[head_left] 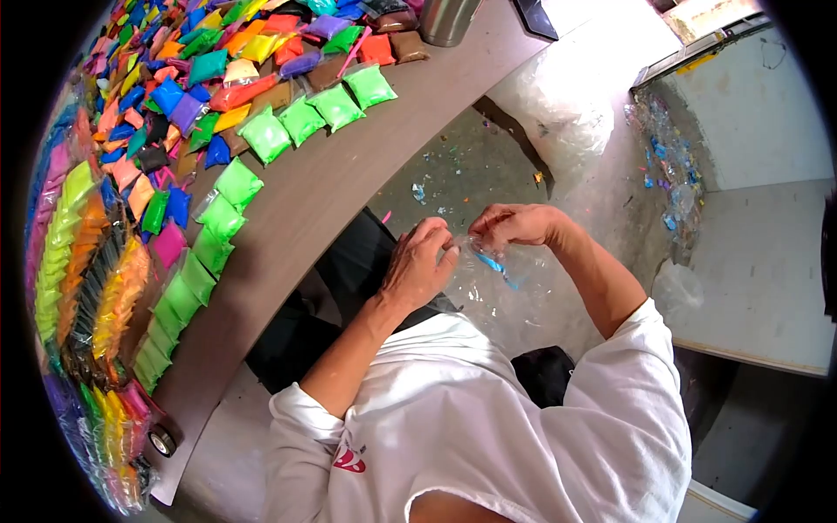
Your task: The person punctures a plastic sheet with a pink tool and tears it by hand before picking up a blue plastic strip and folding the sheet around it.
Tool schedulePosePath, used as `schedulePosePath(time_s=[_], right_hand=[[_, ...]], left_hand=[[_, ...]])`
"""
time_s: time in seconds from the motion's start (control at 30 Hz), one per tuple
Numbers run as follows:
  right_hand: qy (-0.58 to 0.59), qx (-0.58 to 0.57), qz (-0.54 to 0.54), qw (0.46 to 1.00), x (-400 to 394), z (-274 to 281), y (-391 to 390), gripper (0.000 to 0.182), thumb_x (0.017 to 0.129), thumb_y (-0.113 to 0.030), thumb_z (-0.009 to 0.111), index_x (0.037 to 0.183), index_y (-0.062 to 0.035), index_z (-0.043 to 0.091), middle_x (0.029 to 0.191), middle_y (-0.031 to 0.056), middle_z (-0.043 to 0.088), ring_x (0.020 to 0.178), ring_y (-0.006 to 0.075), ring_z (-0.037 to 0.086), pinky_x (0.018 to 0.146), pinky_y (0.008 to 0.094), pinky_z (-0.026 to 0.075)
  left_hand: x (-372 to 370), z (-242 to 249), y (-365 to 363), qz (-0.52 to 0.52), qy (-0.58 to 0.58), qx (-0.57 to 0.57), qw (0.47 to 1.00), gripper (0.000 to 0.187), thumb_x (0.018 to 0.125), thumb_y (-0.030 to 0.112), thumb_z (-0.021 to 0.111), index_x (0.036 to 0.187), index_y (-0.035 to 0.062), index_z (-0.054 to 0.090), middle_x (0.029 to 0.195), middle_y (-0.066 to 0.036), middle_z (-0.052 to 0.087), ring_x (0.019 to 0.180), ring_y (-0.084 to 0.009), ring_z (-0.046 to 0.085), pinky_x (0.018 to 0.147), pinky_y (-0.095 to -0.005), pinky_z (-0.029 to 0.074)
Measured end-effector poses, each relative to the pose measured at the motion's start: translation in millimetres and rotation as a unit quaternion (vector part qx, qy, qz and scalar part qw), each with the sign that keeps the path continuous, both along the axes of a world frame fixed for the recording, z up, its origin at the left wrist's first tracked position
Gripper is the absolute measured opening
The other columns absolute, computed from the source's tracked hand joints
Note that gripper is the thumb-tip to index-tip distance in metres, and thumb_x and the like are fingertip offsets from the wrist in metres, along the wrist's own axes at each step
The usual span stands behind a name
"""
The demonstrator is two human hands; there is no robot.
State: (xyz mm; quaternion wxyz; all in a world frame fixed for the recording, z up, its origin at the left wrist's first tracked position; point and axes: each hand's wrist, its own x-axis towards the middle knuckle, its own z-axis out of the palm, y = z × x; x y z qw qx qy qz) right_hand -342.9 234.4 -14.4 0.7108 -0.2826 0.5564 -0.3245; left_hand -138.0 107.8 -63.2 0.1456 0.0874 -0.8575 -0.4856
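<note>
A clear plastic bag (523, 292) with a blue strip (495, 265) showing through it hangs over my lap, between my two hands. My right hand (516, 225) pinches its upper edge, fingertips pressed together. Across from it, my left hand (420, 263) is curled with thumb and fingers at the bag's other edge; its fingertips are partly hidden. On the table to the left lies a curved row of light green packets (266, 135), and lower down more green packets (179, 301) overlap in a line.
Many small coloured packets (187, 113) cover the far side of the brown table (296, 209). Fanned stacks of packets (113, 279) line its left end. A metal cup (447, 19) stands at the back. Clear plastic sacks (567, 113) and scraps lie on the floor, with white panels (758, 270) at right.
</note>
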Motion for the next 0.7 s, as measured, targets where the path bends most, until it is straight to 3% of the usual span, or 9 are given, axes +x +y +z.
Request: schedulePosePath(time_s=[0.07, 0.17, 0.3, 0.37, 0.4, 0.47, 0.7], right_hand=[[-0.037, -0.05, 0.035, 0.997, -3.1, 14.2, 3.1, 0.018, 0.083, -0.014, 0.062, 0.093, 0.0002, 0.065, 0.076, -0.0007, 0.059, 0.072, 0.01, 0.056, 0.065, 0.0261, 0.046], [0.0, -0.02, -0.004, 1.0, -13.2, 36.8, 8.6, 0.023, 0.084, -0.01, 0.063, 0.105, -0.0001, 0.066, 0.083, -0.0012, 0.062, 0.077, 0.0102, 0.059, 0.071, 0.0247, 0.048], [0.076, -0.048, 0.016, 0.996, -24.5, 31.5, 13.0, 0.021, 0.089, -0.011, 0.066, 0.106, -0.0004, 0.067, 0.083, -0.0012, 0.063, 0.075, 0.0092, 0.058, 0.068, 0.0242, 0.047], [0.057, -0.083, -0.045, 0.994, -24.9, 31.0, 13.9, 0.018, 0.092, -0.015, 0.068, 0.104, -0.0018, 0.068, 0.084, -0.0016, 0.063, 0.073, 0.0077, 0.056, 0.066, 0.0233, 0.046], [0.058, -0.083, -0.045, 0.994, -25.6, 27.3, 15.4, 0.018, 0.092, -0.015, 0.068, 0.104, -0.0018, 0.068, 0.084, -0.0016, 0.063, 0.073, 0.0077, 0.056, 0.066, 0.0233, 0.046], [-0.012, -0.072, -0.13, 0.989, -26.6, 17.8, 18.6, 0.017, 0.093, -0.019, 0.07, 0.099, -0.0037, 0.068, 0.082, -0.0027, 0.062, 0.072, 0.0065, 0.054, 0.064, 0.0227, 0.043], [0.001, -0.125, -0.21, 0.97, -2.9, 12.4, 12.0, 0.017, 0.095, -0.022, 0.067, 0.095, -0.0057, 0.065, 0.079, -0.0034, 0.06, 0.071, 0.0064, 0.051, 0.063, 0.0216, 0.04]], left_hand=[[0.2, 2.0, -2.0, 0.006, 0.004, 0.043, 0.999, 0.017, 0.089, 0.012, 0.063, 0.096, -0.0036, 0.06, 0.104, -0.015, 0.062, 0.094, -0.0321, 0.062, 0.082, -0.0385, 0.05], [7.3, 8.1, -7.0, 0.005, -0.008, 0.063, 0.998, 0.017, 0.091, 0.012, 0.061, 0.095, -0.0044, 0.06, 0.095, -0.014, 0.063, 0.086, -0.0294, 0.063, 0.076, -0.0357, 0.05], [10.5, 7.8, 1.3, 0.001, -0.013, 0.144, 0.99, 0.019, 0.092, 0.017, 0.059, 0.088, -0.0016, 0.059, 0.085, -0.013, 0.06, 0.078, -0.0309, 0.061, 0.068, -0.0386, 0.047], [11.2, 5.1, 2.3, 0.003, 0.014, 0.2, 0.98, 0.022, 0.092, 0.019, 0.059, 0.089, -0.0026, 0.06, 0.082, -0.011, 0.06, 0.071, -0.0214, 0.058, 0.063, -0.0335, 0.045], [12.2, 7.7, 1.0, 0.003, 0.014, 0.2, 0.98, 0.022, 0.092, 0.019, 0.059, 0.089, -0.0026, 0.06, 0.082, -0.011, 0.06, 0.071, -0.0214, 0.058, 0.063, -0.0335, 0.045], [15.0, 13.8, -3.7, 0.01, -0.043, 0.271, 0.962, 0.026, 0.091, 0.023, 0.06, 0.088, -0.0023, 0.061, 0.074, -0.007, 0.057, 0.067, -0.0129, 0.053, 0.061, -0.0305, 0.043], [18.8, 2.5, -3.3, 0.003, -0.055, 0.352, 0.934, 0.03, 0.09, 0.029, 0.063, 0.08, 0.0006, 0.06, 0.064, 0.003, 0.048, 0.063, -0.005, 0.044, 0.057, -0.0257, 0.037]])
